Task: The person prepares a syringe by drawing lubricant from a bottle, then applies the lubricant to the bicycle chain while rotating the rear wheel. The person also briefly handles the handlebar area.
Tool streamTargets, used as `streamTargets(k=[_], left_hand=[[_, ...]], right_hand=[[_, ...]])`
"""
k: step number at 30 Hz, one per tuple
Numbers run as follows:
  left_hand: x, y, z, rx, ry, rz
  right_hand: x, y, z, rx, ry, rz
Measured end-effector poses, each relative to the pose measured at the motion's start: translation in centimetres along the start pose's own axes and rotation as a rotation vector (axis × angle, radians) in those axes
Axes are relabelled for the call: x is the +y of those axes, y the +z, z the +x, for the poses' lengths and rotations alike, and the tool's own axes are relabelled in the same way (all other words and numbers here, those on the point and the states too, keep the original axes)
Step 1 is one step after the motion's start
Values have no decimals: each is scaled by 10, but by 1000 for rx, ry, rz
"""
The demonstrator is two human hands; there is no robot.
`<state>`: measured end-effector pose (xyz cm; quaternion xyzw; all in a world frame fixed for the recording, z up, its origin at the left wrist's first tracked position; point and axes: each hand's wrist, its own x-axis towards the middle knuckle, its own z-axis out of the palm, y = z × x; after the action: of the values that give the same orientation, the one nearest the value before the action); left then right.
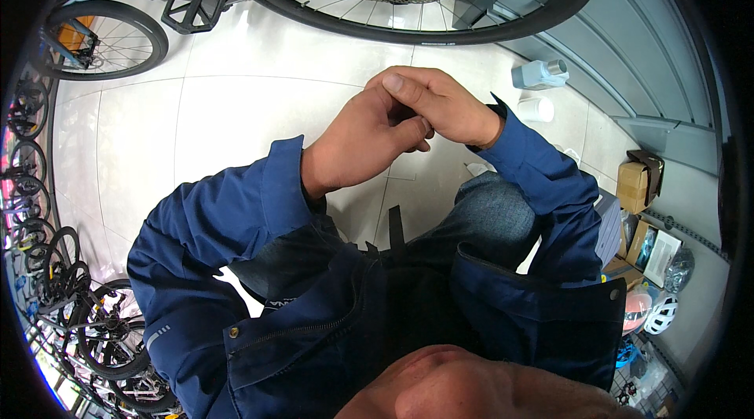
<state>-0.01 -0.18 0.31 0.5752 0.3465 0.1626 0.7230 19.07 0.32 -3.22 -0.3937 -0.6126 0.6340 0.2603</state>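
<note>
Your left hand (355,136), right hand (457,109) clasped closed near rear bicycle wheel (455,35)
Can't tell if anything's inside; swinging right outward could knock bottle (536,74) near wheel.

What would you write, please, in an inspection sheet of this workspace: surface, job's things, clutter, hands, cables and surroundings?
Surface: pale tiled floor.
Job's things: bicycle wheel and pedal, beyond the hands, untouched.
Clutter: light-blue bottle and white cylindrical object on the floor, near the right forearm.
Hands: left hand and right hand together, fingers partly hidden; whether they hold anything cannot be told.
Cables: nothing seen.
Surroundings: many bicycles at left; grey panels, cardboard box and white helmet at right.
</note>
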Motion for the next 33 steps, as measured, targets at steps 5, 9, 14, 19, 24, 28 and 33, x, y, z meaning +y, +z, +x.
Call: streamTargets(k=[5,9,14,19,24,28,33], left_hand=[[-1,1,-1,11,7,-8],[-1,3,-1,30,-2,-20],[-1,1,-1,5,4,4],[-2,3,-1,33,12,-21],[-2,3,-1,30,14,-26],[-1,1,-1,17,16,-15],[1,2,-1,23,16,-26]], right_hand=[[-1,0,0,-7,30,5],[-4,-1,-1,-21,5,4],[-3,-1,-1,-21,8,16],[1,1,0,-8,-10,43],[1,0,-1,-12,13,54],[0,1,0,-5,-10,35],[0,0,0,-12,0,38]])
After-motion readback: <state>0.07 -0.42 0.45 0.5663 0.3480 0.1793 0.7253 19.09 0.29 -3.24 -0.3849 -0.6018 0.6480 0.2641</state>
